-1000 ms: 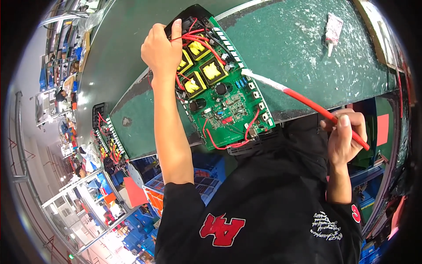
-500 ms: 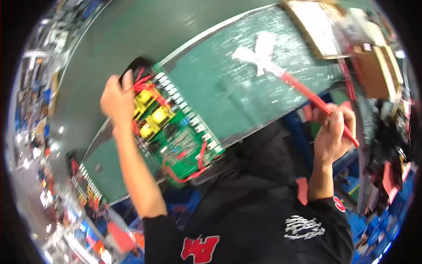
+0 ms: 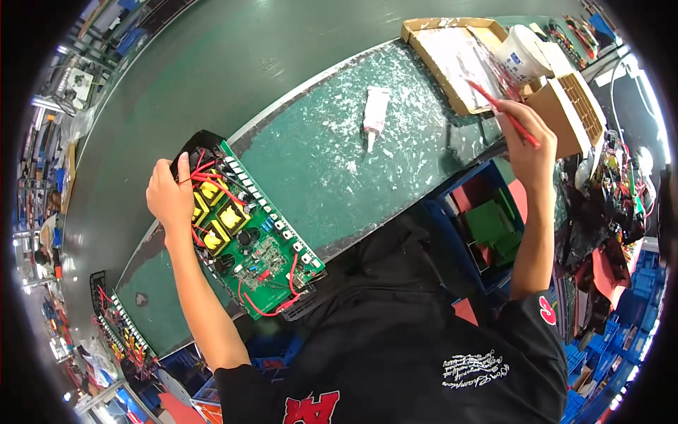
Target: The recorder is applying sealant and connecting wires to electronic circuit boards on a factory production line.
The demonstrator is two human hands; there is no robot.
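My left hand (image 3: 171, 194) grips the far left end of a green circuit board (image 3: 272, 283) in a black housing, thumb on top. The board carries yellow-wrapped transformers (image 3: 232, 216), red wires and a row of white connectors along its right edge. My right hand (image 3: 528, 134) is closed around a thin red stick (image 3: 522, 131). Its far end reaches over a shallow cardboard tray (image 3: 458, 99) smeared with white paste; the exact tip is hard to make out. Between the hands, a white tube (image 3: 376, 109) lies on the green worktop (image 3: 325, 169), nozzle toward me.
A white tub (image 3: 521, 56) and an open cardboard box (image 3: 565, 113) stand beside the tray. Below the worktop's right side is a blue bin (image 3: 459, 233) with green and pink pieces. Another wired board (image 3: 127, 325) sits at the far left. A grey-green surface (image 3: 233, 63) runs behind.
My right hand has moved up and away from me, carrying the red stick from over the worktop near the tube to the cardboard tray. My left hand stays on the board. The view has shifted.
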